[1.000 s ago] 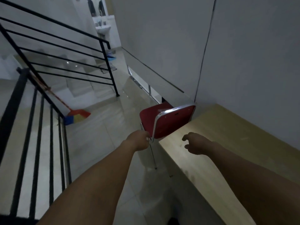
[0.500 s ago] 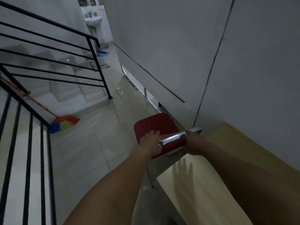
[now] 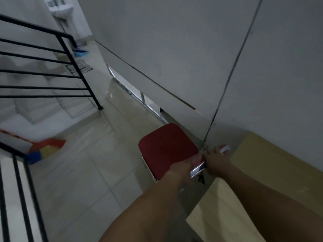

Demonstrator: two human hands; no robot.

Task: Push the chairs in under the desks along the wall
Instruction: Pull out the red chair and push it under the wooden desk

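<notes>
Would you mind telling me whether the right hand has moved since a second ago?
Yes. The right hand has left the wooden desk top, where it hovered, and gone forward past the desk's end to grip the red chair's chrome backrest rail.

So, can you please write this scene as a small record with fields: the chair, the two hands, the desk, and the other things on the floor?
chair: red chair, seat visible beside the end of the desk, not under it
left hand: left hand gripping the chrome backrest rail
right hand: right hand gripping the same rail, nearer the wall
desk: light wood desk along the wall, top bare where visible
floor: pale tiles; broom lying by the black railing
far end: blue item and sink, blurred
</notes>
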